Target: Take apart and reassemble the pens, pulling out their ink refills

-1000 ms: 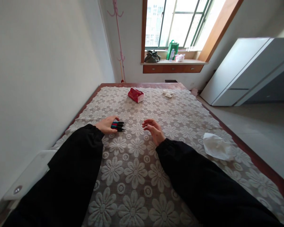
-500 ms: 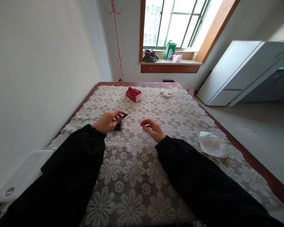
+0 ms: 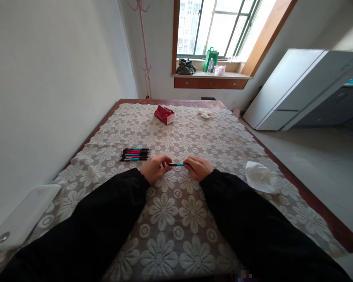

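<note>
**Two hands hold one pen over the flower cloth**

Big stuff first. A desk (image 3: 326,211) w/ a dark wood rim fills most of the view. A lace cloth (image 3: 164,211) w/ big white flowers covers nearly all of it. A white cupboard (image 3: 294,86) stands on the floor to the right, apart from the desk. A window (image 3: 220,27) is at the far wall, w/ a green bag (image 3: 211,59) & a dark bag (image 3: 184,67) on its sill. A pink coat stand (image 3: 144,47) is in the far left corner.

On the desk: a white board (image 3: 23,215) lies at the near left edge. A crumpled white tissue (image 3: 260,178) lies near the right edge. A red pack (image 3: 164,114) lies far off, near the back. A small white scrap (image 3: 204,114) lies just right of it.

Both arms wear black sleeves. The left hand (image 3: 153,169) & right hand (image 3: 200,168) are close, in the middle of the desk. Each has its fingers pinched on 1 end of a blue-green pen (image 3: 177,165). So each grip is clenched on that pen. The pen lies flat btw. the hands, going left to right, just above the cloth.

A row of pens (image 3: 134,154) lies on the cloth, left of & a bit behind the left hand. They are side by side, red & blue-green w/ black ends. No hand touches them.
</note>
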### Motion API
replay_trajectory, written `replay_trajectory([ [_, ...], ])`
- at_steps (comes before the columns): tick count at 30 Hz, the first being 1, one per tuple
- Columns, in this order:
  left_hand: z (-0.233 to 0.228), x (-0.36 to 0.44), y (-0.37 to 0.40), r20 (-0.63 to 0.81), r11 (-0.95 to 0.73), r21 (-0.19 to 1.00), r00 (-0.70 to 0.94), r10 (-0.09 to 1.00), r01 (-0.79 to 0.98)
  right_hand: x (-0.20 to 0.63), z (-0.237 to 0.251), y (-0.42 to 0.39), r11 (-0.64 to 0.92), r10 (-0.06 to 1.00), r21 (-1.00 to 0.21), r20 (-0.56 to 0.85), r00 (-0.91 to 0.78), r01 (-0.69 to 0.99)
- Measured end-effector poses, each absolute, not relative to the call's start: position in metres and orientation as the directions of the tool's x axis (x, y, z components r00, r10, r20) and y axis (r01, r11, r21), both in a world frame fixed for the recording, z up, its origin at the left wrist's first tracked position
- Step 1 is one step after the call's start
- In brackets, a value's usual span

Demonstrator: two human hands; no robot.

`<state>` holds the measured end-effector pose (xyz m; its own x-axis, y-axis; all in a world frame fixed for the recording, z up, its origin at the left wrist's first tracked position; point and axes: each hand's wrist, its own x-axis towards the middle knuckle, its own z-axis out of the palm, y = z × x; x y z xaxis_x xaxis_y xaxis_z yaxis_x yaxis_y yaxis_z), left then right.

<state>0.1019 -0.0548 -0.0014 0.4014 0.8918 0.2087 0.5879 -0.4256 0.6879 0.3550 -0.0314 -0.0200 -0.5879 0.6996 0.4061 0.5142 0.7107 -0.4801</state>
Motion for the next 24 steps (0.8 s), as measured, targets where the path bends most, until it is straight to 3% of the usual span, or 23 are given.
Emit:
replay_trajectory([
  [5,-0.006,0.104,-0.059,0.232,-0.542,0.513,0.501,0.834,0.665,0.349,-0.025,-0.04,0.748,0.662,-0.31,0.299,-0.687,0.587],
  [8,-0.003,0.106,-0.063,0.215,-0.569,0.434,0.534,0.818,0.698,0.346,-0.024,-0.045,0.722,0.691,-0.225,0.195,-0.696,0.654],
  [13,-0.002,0.111,-0.071,0.148,-0.522,0.4,0.509,0.848,0.753,0.345,-0.021,-0.049,0.731,0.682,-0.129,0.171,-0.711,0.67],
  [18,0.0,0.113,-0.076,0.1,-0.464,0.338,0.459,0.883,0.819,0.344,-0.021,-0.048,0.793,0.606,-0.114,0.246,-0.756,0.598],
  [24,-0.001,0.114,-0.075,0.304,-0.577,0.404,0.491,0.816,0.71,0.345,-0.022,-0.046,0.736,0.675,-0.163,0.254,-0.693,0.657],
])
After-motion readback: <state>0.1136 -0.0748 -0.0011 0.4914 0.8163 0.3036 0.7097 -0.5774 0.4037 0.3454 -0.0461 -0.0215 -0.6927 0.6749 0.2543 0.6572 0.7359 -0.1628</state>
